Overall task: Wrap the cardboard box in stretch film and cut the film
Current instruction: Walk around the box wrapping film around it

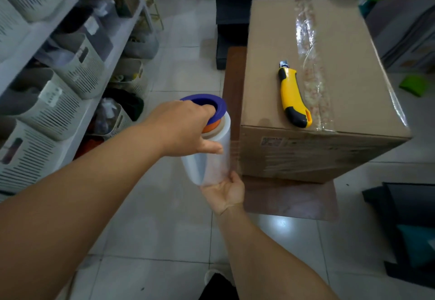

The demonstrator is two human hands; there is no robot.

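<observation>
A large cardboard box stands on a low brown stand, with clear film across its near side and over its taped top seam. A yellow and black utility knife lies on the box top. The stretch film roll, with a purple and orange end cap, is held upright just left of the box's near corner. My left hand grips its top, fingers in the cap. My right hand supports its bottom end. A short band of film runs from roll to box.
White shelving with slotted storage baskets runs along the left. Pale tiled floor lies in front of me. Dark boards and a teal item lie at the lower right; green items and stacked sheets sit at the far right.
</observation>
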